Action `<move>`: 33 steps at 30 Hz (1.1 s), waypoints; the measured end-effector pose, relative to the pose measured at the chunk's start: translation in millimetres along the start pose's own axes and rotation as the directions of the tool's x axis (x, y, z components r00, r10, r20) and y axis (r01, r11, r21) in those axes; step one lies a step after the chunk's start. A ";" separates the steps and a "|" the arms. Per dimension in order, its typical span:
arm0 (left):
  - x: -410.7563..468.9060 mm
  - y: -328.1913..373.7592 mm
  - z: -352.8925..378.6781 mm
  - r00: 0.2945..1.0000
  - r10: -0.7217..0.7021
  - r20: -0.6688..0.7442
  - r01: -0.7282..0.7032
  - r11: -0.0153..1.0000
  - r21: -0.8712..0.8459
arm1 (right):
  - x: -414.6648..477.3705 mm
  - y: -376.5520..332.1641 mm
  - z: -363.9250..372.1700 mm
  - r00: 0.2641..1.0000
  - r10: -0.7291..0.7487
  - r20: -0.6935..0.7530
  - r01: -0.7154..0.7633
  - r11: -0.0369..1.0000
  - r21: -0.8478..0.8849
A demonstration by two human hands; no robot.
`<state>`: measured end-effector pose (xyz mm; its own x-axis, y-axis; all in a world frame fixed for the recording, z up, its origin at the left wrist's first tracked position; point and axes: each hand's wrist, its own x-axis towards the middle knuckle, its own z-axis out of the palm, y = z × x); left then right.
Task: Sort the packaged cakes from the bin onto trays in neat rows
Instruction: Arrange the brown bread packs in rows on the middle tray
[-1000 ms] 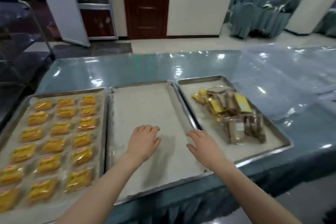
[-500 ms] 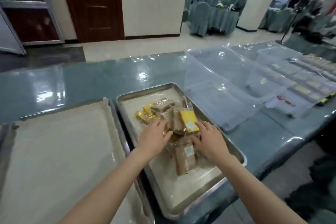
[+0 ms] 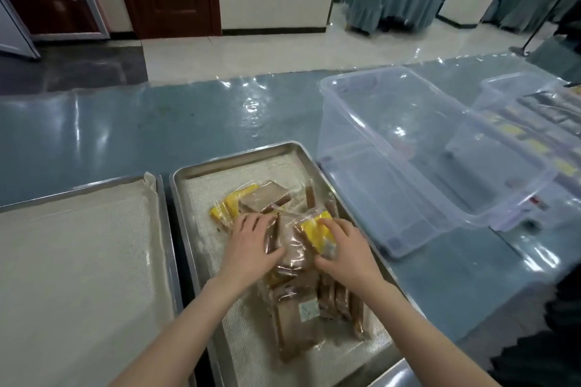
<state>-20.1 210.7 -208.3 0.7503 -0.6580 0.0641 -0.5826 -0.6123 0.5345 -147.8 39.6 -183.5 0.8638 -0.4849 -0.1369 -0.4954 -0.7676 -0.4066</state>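
On rectangular steel tray (image 3: 239, 157), heap of clear-wrapped brown and yellow cakes (image 3: 298, 324) toward near edge; left hand (image 3: 251, 250) flat on heap, fingers loose; right hand (image 3: 349, 248) pinching yellow-labelled packet (image 3: 314, 232)

Nothing here can be read. A pale square label (image 3: 309, 309) sits on a brown packaged cake (image 3: 295, 333) toward 6 o'clock, but its print is only a blur (greenish specks, no letters). A small red mark (image 3: 539, 203) past the clear bin (image 3: 352, 141), toward 3 o'clock, is equally illegible. The yellow packet (image 3: 316, 231) near the centre shows no legible brand.
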 end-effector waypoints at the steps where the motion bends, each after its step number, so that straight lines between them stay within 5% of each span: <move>1: -0.8 0.2 -1.8 1.000 -0.005 0.002 0.005 1.000 -0.006 | 2.3 6.6 -4.0 1.000 -0.001 -0.018 0.001 1.000 -0.019; 9: -9.9 15.9 -7.8 0.983 -0.150 0.105 0.139 0.985 0.098 | 14.5 35.1 -9.8 0.986 0.034 0.161 -0.019 0.995 -0.095; 18: -44.4 23.1 -15.3 0.965 -0.254 0.067 0.262 0.948 -0.183 | 8.5 21.1 -10.9 0.933 -0.359 0.016 0.358 0.926 -0.120; 21: -58.2 25.2 -22.2 0.948 -0.315 0.038 0.313 0.908 -0.278 | 2.9 5.7 -0.2 0.890 -0.449 0.081 0.455 0.887 -0.084; 28: -96.7 18.7 -33.3 0.871 -0.486 -0.073 0.331 0.690 -0.643 | -10.8 -33.8 30.0 0.861 -0.463 0.210 0.411 0.877 0.250; 33: -122.0 1.1 -49.8 0.809 -0.577 -0.109 0.345 0.618 -0.706 | -12.0 -69.6 43.1 0.874 -0.443 0.198 0.333 0.844 0.419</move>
<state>-96.7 312.2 -173.6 0.9776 -0.1313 -0.1644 0.1196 -0.2962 0.9476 -119.7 116.9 -192.5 0.9930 -0.0010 -0.1181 -0.0919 -0.6341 -0.7678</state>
